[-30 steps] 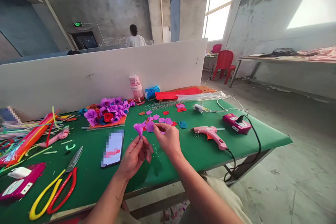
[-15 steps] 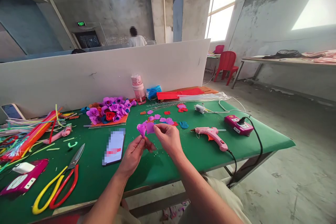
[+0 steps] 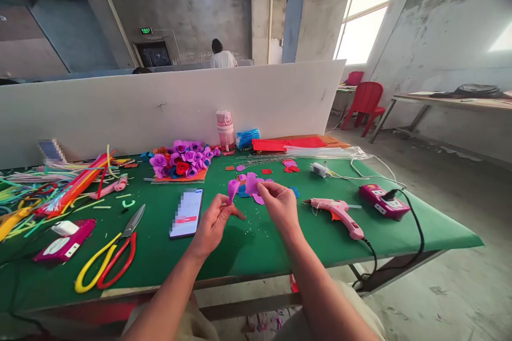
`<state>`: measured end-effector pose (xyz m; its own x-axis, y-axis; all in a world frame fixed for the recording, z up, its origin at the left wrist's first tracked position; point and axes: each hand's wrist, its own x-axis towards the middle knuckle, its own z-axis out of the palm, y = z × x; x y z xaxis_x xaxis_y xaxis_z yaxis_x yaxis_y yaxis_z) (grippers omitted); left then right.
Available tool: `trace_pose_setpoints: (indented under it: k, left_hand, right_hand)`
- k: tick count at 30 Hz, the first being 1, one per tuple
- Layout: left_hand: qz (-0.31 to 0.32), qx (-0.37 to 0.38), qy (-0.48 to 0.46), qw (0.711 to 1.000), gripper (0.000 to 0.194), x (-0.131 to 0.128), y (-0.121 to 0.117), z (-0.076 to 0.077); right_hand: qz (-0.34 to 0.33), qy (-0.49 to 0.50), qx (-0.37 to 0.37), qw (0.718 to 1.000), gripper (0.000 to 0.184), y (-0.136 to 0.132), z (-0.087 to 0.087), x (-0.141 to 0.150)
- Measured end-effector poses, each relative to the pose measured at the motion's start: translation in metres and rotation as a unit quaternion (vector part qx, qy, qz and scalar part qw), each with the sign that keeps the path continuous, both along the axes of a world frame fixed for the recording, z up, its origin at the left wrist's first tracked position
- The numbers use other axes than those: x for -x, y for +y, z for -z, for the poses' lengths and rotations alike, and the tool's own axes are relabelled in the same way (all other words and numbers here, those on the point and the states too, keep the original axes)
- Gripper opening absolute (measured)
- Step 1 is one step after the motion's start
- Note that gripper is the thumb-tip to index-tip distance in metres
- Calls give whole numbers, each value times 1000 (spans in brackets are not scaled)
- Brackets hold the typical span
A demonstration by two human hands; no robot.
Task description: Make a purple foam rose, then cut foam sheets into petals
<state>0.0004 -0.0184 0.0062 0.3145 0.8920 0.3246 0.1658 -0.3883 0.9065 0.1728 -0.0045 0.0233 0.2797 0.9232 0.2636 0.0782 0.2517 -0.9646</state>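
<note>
My left hand pinches the base of a small purple paper flower above the green table. Between the thumb and fingers of my right hand is a purple paper petal, held just right of the flower, with a narrow gap between them. Behind my hands lie loose purple petals, some partly hidden by my fingers. A pink hot glue gun rests on the table to the right of my right hand. Left of my left hand lies a phone with its screen lit.
Scissors with red and yellow handles lie at front left, near a magenta power strip. Finished paper roses are heaped at the back. A pink bottle stands before the white partition. Another power strip is at right.
The view has shifted left, so everything appears farther right. My right hand has drawn the petal slightly away from the flower; both hands keep their pinches.
</note>
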Motion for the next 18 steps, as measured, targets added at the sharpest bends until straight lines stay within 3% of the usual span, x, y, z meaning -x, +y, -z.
trace_pose_setpoints:
  k: [4, 9, 13, 18]
  left_hand:
    - [-41, -14, -14, 999, 15, 6, 4, 2]
    - [-136, -48, 8, 990, 15, 7, 9, 6]
    - [-180, 10, -29, 983, 14, 6, 10, 6]
    - [-153, 129, -191, 961, 22, 1, 11, 4]
  right_hand:
    - [10, 6, 7, 1000, 32, 3, 1, -4]
    - [4, 4, -5, 1000, 31, 5, 4, -2]
    - [6, 2, -2, 1000, 31, 5, 4, -1]
    - [-1, 10, -4, 1000, 30, 3, 3, 1]
